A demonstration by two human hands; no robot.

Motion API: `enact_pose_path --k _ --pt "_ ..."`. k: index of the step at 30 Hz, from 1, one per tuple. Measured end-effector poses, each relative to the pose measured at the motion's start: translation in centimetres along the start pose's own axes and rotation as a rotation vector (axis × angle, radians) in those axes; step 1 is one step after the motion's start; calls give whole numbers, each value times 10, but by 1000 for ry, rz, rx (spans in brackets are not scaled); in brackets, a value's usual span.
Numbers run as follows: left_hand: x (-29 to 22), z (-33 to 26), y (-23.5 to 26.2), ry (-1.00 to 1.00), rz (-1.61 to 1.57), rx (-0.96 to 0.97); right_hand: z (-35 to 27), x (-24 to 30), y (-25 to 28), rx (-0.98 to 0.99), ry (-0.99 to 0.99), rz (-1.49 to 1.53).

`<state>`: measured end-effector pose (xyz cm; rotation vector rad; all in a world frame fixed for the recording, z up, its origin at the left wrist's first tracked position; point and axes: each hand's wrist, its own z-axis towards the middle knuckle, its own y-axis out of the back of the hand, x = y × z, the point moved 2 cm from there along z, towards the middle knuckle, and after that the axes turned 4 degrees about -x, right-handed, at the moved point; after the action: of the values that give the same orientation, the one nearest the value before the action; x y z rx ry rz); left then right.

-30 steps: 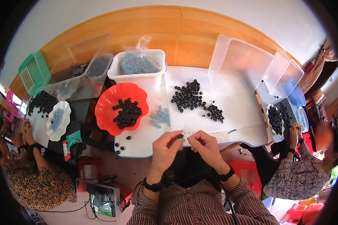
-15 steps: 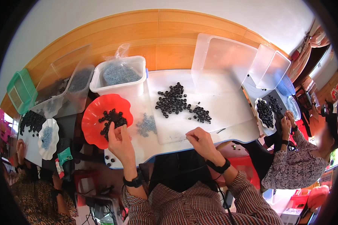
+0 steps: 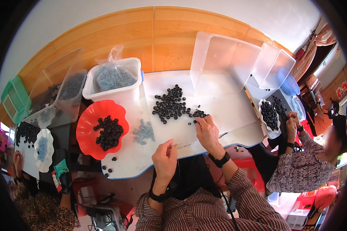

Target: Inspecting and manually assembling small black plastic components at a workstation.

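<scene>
My right hand (image 3: 208,133) is over the small right-hand pile of black round pieces (image 3: 198,113), fingertips pinched together at its near edge; whatever they grip is hidden. Just left of it is a larger heap of the same black pieces (image 3: 169,106) on the white sheet. My left hand (image 3: 165,159) hovers at the table's front edge with fingers curled together, and what is in them, if anything, cannot be made out. Farther left, a red scalloped bowl (image 3: 84,133) holds many black pieces. Between bowl and sheet lie small clear bluish pieces (image 3: 144,131).
A white tub (image 3: 113,93) with a bag of bluish pieces stands behind the bowl. Clear plastic bins (image 3: 227,57) stand at the back right. Several loose black pieces (image 3: 110,170) sit at the front left edge. Co-workers sit at both sides; one has a white dish (image 3: 273,133).
My left hand has moved from the red bowl rightward to the table's front edge. My right hand has reached forward to the small black pile. The view has shifted slightly.
</scene>
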<state>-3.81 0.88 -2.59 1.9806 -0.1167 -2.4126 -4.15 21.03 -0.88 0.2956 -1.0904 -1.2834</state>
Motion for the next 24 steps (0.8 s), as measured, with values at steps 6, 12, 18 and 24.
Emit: enact_pose_path --k 6,12,18,24 --pt "-3 -7 -9 89 -11 57 -1 -4 -1 25 12 -19" --pt "-9 -5 -13 349 -240 149 -21 26 20 174 -95 386" --pt "0 -8 -17 509 -582 236 -45 49 31 321 -163 658" --pt "8 -11 -6 541 -614 237 -49 47 26 410 -133 696"
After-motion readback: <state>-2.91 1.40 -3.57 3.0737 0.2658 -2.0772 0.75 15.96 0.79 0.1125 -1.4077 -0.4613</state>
